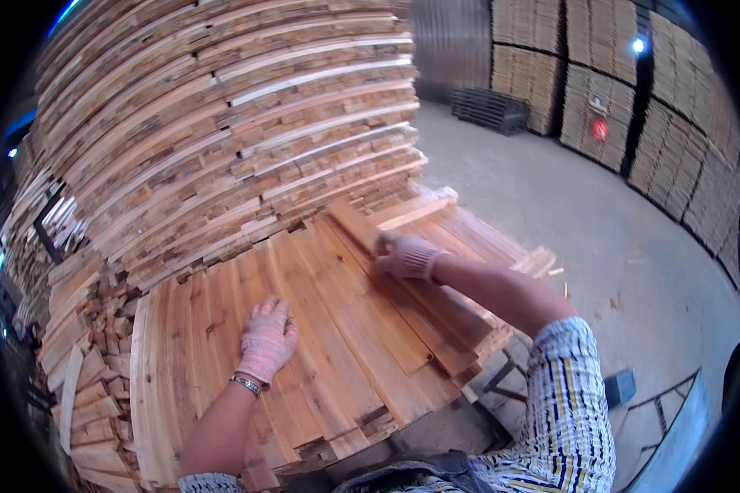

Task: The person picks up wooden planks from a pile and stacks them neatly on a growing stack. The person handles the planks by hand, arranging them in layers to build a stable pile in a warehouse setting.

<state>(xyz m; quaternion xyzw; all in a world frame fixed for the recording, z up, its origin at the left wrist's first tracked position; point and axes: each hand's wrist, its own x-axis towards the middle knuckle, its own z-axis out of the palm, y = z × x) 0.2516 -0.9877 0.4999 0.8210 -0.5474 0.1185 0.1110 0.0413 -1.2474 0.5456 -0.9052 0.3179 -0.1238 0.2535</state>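
Rows of reddish-brown wooden planks point(304, 329) lie side by side, forming a flat layer in front of me. My left hand point(269, 338), in a pale pink knit glove, lies on this layer with its fingers stretched out and nothing held. Farther right, my gloved right hand point(407, 256) is closed round the edge of a wooden plank point(353, 226), which is tilted up above the layer and slightly blurred. The fingers' far side is hidden behind the plank and glove. Just beyond that hand, a lighter board point(415, 209) lies across the planks.
A tall stack of layered boards point(238, 123) rises behind the layer. Short wood offcuts point(99, 403) are heaped at the left. Past the grey floor point(551, 222), more wood stacks point(674, 140) line the right. A metal-framed stand point(674, 435) is at the lower right.
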